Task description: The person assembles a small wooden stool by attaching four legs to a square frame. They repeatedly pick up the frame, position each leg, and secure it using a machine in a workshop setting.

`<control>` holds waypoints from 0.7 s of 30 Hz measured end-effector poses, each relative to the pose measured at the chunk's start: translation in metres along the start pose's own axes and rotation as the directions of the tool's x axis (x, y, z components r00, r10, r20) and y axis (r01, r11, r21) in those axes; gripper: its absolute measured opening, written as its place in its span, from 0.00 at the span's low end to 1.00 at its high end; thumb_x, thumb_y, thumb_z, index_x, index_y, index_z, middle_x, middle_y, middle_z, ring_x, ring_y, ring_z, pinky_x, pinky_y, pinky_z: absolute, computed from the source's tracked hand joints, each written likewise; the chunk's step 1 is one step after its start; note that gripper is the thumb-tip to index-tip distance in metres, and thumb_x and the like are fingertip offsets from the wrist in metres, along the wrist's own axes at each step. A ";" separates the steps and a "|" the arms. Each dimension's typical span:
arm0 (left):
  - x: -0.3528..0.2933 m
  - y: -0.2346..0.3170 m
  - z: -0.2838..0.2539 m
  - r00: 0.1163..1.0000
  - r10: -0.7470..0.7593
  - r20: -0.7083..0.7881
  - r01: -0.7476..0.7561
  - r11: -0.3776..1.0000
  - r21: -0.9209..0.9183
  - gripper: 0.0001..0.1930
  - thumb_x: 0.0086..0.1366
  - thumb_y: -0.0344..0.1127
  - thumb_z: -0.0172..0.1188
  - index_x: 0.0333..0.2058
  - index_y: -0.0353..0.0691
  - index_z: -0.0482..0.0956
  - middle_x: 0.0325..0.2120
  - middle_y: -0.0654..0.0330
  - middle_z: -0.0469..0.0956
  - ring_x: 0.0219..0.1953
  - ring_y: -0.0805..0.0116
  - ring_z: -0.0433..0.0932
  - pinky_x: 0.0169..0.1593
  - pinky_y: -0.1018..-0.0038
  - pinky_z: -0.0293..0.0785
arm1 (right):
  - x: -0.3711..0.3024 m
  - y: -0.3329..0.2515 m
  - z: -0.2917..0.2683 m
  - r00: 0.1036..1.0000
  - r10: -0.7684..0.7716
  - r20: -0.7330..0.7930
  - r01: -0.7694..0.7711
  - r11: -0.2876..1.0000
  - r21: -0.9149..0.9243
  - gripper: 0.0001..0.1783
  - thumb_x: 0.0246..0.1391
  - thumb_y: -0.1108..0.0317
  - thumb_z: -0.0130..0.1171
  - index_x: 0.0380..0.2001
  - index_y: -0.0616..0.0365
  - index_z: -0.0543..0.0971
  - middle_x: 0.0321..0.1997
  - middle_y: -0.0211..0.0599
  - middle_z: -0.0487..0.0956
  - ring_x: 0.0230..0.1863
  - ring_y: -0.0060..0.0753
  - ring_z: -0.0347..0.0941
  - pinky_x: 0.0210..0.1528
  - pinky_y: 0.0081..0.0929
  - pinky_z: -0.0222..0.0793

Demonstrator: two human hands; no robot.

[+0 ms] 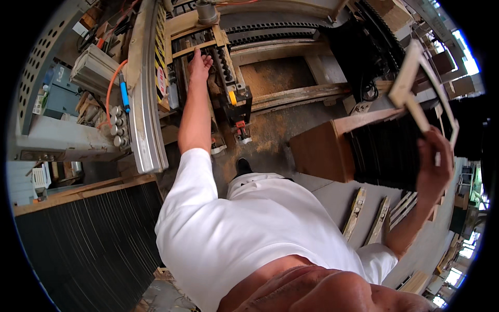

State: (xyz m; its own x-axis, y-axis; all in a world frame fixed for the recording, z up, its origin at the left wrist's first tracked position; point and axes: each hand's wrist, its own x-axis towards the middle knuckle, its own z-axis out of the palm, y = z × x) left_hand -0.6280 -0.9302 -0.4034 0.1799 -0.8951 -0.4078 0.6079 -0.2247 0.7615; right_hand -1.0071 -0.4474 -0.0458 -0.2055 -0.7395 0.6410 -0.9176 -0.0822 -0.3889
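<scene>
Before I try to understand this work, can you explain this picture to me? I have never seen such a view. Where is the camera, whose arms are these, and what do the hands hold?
The picture comes from one wide camera worn on a person's head, looking down, so straight edges bend near the rim. The white shirt and both arms belong to that person.

The left hand reaches forward and rests on a wooden strip clamped in a woodworking machine. Whether it grips the strip or only touches it, I cannot tell.

The right hand is raised at the side and holds a light wooden frame by its lower edge.

Below, sawdust covers the floor. A brown box stands there with a stack of dark sheets beside it. More wooden pieces lie on a grey surface near the right arm. Another dark stack is at the lower left.
</scene>
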 end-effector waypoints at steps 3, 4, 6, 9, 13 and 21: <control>0.033 -0.006 0.013 0.997 -0.070 -0.021 0.066 0.986 -0.152 0.21 0.62 0.47 0.62 0.44 0.36 0.73 0.25 0.56 0.77 0.24 0.66 0.78 0.25 0.71 0.76 | 0.016 -0.045 0.070 0.981 -0.084 0.174 0.104 0.989 -0.108 0.12 0.44 0.81 0.63 0.35 0.60 0.80 0.41 0.37 0.81 0.46 0.36 0.76 0.49 0.31 0.71; 0.047 -0.004 0.005 1.000 -0.028 -0.001 0.027 0.986 -0.162 0.16 0.64 0.43 0.61 0.40 0.36 0.74 0.24 0.57 0.77 0.22 0.67 0.78 0.23 0.72 0.77 | 0.023 -0.050 0.094 0.960 -0.158 0.234 0.177 0.982 -0.066 0.11 0.43 0.80 0.64 0.33 0.60 0.80 0.39 0.38 0.81 0.44 0.38 0.76 0.47 0.32 0.71; 0.058 -0.008 -0.005 1.000 -0.022 -0.001 0.021 0.975 -0.222 0.11 0.65 0.38 0.59 0.38 0.35 0.74 0.23 0.57 0.78 0.22 0.67 0.79 0.24 0.72 0.78 | 0.034 -0.051 0.146 0.930 -0.222 0.294 0.210 0.975 0.074 0.12 0.41 0.79 0.65 0.33 0.59 0.80 0.39 0.37 0.81 0.43 0.41 0.76 0.46 0.34 0.71; 0.001 -0.025 -0.003 0.997 -0.064 0.045 0.073 0.968 -0.239 0.09 0.66 0.35 0.56 0.38 0.35 0.74 0.27 0.56 0.80 0.26 0.65 0.80 0.28 0.71 0.80 | 0.049 -0.044 0.227 0.890 -0.306 0.339 0.263 0.950 0.170 0.09 0.43 0.74 0.65 0.31 0.56 0.80 0.36 0.33 0.81 0.40 0.39 0.75 0.45 0.34 0.69; -0.102 -0.042 -0.049 0.971 -0.066 0.229 0.092 0.990 -0.105 0.08 0.65 0.32 0.54 0.40 0.36 0.74 0.29 0.58 0.80 0.29 0.65 0.81 0.31 0.70 0.81 | 0.067 -0.043 0.350 0.819 -0.472 0.326 0.384 0.874 0.298 0.08 0.45 0.68 0.63 0.31 0.54 0.80 0.32 0.32 0.81 0.38 0.39 0.74 0.43 0.36 0.68; -0.283 -0.061 -0.125 0.943 -0.235 0.238 0.250 0.967 -0.038 0.17 0.66 0.32 0.54 0.52 0.37 0.70 0.41 0.58 0.77 0.35 0.68 0.81 0.40 0.70 0.81 | 0.070 -0.087 0.554 0.676 -0.680 0.286 0.510 0.711 0.484 0.12 0.47 0.66 0.61 0.38 0.52 0.81 0.38 0.32 0.82 0.41 0.40 0.73 0.46 0.37 0.66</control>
State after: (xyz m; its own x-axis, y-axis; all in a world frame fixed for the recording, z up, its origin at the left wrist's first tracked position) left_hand -0.6192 -0.6147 -0.3973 -0.1568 -0.8825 -0.4435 0.6626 -0.4270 0.6154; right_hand -0.7527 -0.8622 -0.3340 0.5820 -0.6348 0.5082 -0.5926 -0.7591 -0.2696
